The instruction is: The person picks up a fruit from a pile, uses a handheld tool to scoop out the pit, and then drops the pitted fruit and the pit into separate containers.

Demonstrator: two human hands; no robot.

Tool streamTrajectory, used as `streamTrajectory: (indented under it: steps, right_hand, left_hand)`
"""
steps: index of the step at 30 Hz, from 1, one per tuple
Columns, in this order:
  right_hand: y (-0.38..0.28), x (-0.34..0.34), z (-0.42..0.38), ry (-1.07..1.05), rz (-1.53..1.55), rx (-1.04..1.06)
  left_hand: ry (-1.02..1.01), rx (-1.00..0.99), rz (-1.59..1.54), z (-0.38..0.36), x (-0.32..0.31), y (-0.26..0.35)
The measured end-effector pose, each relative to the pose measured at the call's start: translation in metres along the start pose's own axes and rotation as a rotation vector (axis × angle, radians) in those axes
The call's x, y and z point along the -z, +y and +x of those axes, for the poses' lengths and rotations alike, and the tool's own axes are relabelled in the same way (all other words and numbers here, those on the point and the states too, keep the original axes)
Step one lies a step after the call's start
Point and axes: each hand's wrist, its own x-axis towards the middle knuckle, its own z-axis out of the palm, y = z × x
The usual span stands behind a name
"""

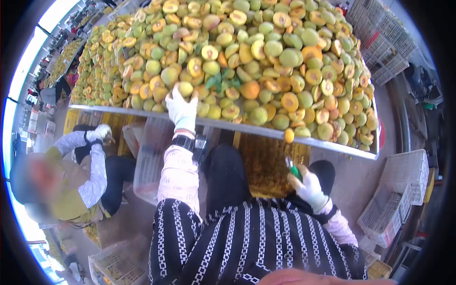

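Observation:
A wide metal-edged table (228,126) is heaped with whole and halved green, yellow and orange apricots (273,47). My left hand (182,111), in a white glove, is at the table's front edge. Its thumb and fingers close around a yellow-green apricot (185,89) at the edge of the heap. My right hand (308,189), also gloved, is below the edge, closed on a small tool with a green handle (296,172) and a shiny metal tip. A small orange piece of fruit (289,136) is just above the tool, at the table edge.
A yellow crate (270,164) with brownish contents stands under the table between my knees. At my left is a clear plastic bin (151,159) and a seated co-worker (71,175) with gloved hands. White crates (387,209) stand to my right, others (384,38) behind.

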Motion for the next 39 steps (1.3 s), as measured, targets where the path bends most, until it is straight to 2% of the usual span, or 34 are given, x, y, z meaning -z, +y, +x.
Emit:
streamTrajectory:
  steps: [1,3,6,9,10,11,13,15,16,17,19,21,24,25,27,29,30,31,33,35,39]
  right_hand:
    - [0.001,0.002,-0.002,-0.001,-0.020,-0.013]
    - [0.010,0.001,0.000,0.012,-0.028,0.024]
    - [0.008,0.000,0.006,-0.022,-0.061,0.064]
    - [0.001,-0.002,0.007,-0.030,-0.088,0.112]
    - [-0.003,-0.001,0.005,-0.041,-0.066,0.104]
    - [-0.006,0.001,0.002,-0.052,-0.046,0.093]
    - [-0.002,0.000,-0.004,-0.049,-0.012,0.103]
    - [0.008,-0.005,-0.008,0.015,0.093,0.091]
    - [0.002,0.001,-0.011,-0.089,0.170,-0.098]
    - [0.005,-0.001,-0.010,-0.093,0.169,-0.089]
    - [0.016,-0.006,-0.007,0.006,0.156,0.186]
    - [-0.002,-0.001,-0.004,-0.066,0.251,0.153]
    - [-0.023,-0.001,-0.003,-0.017,0.286,0.378]
    - [-0.029,-0.001,-0.005,-0.015,0.282,0.378]
    - [-0.043,0.000,-0.009,0.046,0.166,0.397]
    - [-0.048,0.001,-0.012,0.056,0.105,0.406]
    - [-0.050,0.001,-0.012,0.046,0.104,0.441]
    - [-0.052,0.002,-0.013,0.035,0.104,0.473]
    - [-0.055,0.003,-0.016,0.000,0.219,0.412]
    - [-0.053,0.004,-0.014,0.048,0.095,0.500]
    - [-0.051,-0.005,-0.012,-0.023,0.166,0.449]
  left_hand:
    - [-0.062,0.053,0.085,0.007,0.000,0.001]
    - [-0.086,0.046,0.111,0.019,-0.009,-0.007]
    - [-0.239,0.047,0.140,0.032,-0.001,-0.007]
    - [-0.258,0.035,0.081,0.042,0.005,-0.011]
    - [-0.161,0.121,-0.013,0.045,-0.003,-0.016]
    - [-0.098,0.146,-0.183,0.047,-0.009,-0.026]
    - [-0.072,0.435,-1.217,0.035,-0.002,-0.021]
    - [-0.116,0.467,-1.556,0.023,0.020,-0.014]
    - [-0.170,0.447,-1.804,0.014,0.025,-0.013]
    - [-0.228,0.418,-2.052,0.001,0.032,-0.005]
    - [-0.457,0.420,-2.266,-0.028,0.060,0.020]
    - [-0.545,0.593,-2.349,-0.066,0.098,0.064]
    - [-0.898,0.610,-2.310,-0.114,0.094,0.068]
    - [-0.986,0.577,-2.383,-0.131,0.090,0.069]
    - [-0.947,0.771,-2.386,-0.157,0.091,0.077]
    - [-1.034,1.029,-2.512,-0.168,0.085,0.076]
    - [-1.119,1.030,-2.573,-0.172,0.081,0.073]
    - [-1.119,1.043,-2.576,-0.175,0.078,0.070]
    - [-1.108,0.914,-2.483,-0.180,0.079,0.068]
    - [-1.072,0.968,-2.415,-0.183,0.083,0.070]
    - [-1.037,0.967,-2.487,-0.182,0.094,0.074]
